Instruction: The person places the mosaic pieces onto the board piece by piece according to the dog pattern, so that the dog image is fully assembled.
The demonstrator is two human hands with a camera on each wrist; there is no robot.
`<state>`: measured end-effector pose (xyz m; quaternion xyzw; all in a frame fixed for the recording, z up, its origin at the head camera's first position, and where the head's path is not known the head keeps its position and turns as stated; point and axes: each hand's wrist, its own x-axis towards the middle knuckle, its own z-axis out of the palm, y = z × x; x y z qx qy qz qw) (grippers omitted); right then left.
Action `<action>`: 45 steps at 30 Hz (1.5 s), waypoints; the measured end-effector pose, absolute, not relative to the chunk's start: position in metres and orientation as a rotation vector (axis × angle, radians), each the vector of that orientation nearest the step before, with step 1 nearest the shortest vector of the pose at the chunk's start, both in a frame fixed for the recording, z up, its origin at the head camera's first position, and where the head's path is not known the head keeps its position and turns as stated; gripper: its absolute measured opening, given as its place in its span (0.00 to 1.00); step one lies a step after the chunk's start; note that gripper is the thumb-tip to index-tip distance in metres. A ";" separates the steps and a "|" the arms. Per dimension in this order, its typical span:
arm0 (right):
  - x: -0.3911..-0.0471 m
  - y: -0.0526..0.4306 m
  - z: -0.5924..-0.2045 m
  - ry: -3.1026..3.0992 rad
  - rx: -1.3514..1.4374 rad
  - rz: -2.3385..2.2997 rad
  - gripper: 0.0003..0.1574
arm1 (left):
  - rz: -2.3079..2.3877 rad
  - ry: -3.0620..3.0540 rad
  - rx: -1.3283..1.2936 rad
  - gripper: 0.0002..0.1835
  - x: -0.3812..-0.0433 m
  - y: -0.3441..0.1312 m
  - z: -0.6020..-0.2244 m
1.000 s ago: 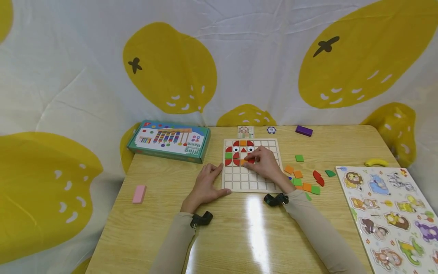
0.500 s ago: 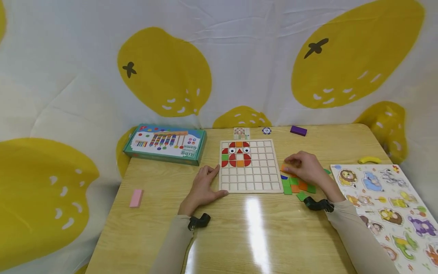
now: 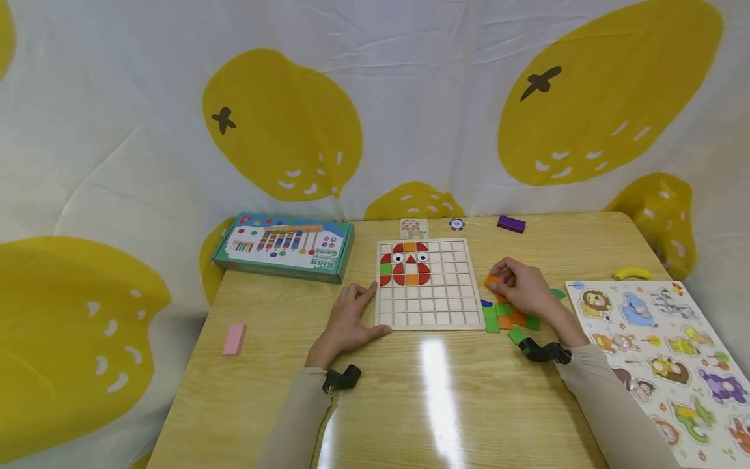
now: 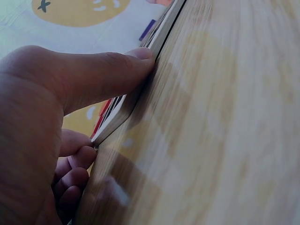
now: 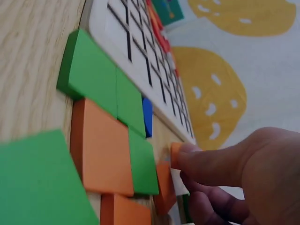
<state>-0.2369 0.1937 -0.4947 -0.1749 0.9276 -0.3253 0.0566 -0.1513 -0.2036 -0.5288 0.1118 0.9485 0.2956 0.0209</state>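
Just right of the grid board (image 3: pixel 439 293), the thumb and fingertips of the right hand (image 3: pixel 524 290) are closed together on a small orange tile (image 5: pixel 175 155), pinching it. At the board's near left corner, the left hand (image 3: pixel 347 318) has its thumb and index finger spread wide, the thumb against the near edge and the index finger at the left edge; its other fingers curl inward.

The board lies flat on the wooden table (image 3: pixel 381 404), with red tiles (image 3: pixel 399 279), a green square (image 3: pixel 385 269), orange squares and two eye tiles (image 3: pixel 398 258) filling cells of its far left part. Close by its right edge are loose green tiles (image 3: pixel 491 319), orange pieces (image 3: pixel 505 322) and a blue piece (image 3: pixel 487 303).

Beyond the board's far edge sit a picture card (image 3: pixel 414 228), a round chip (image 3: pixel 457 224) and, farther right, a purple block (image 3: pixel 512 224). Left of the board are a game box (image 3: pixel 287 244) and a pink block (image 3: pixel 234 339). Well right of it lie an animal puzzle (image 3: pixel 659 397) and a toy banana (image 3: pixel 632 274).
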 end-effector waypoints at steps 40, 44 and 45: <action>-0.243 0.128 -0.496 2.573 -0.505 -1.464 0.21 | 0.901 2.943 0.363 0.56 -0.153 -0.205 -0.527; -0.235 0.090 -0.505 2.631 -0.654 -1.397 0.20 | 0.903 2.934 0.357 0.56 -0.153 -0.204 -0.527; -0.234 0.083 -0.507 2.646 -0.671 -1.381 0.20 | 0.899 2.933 0.356 0.56 -0.154 -0.204 -0.527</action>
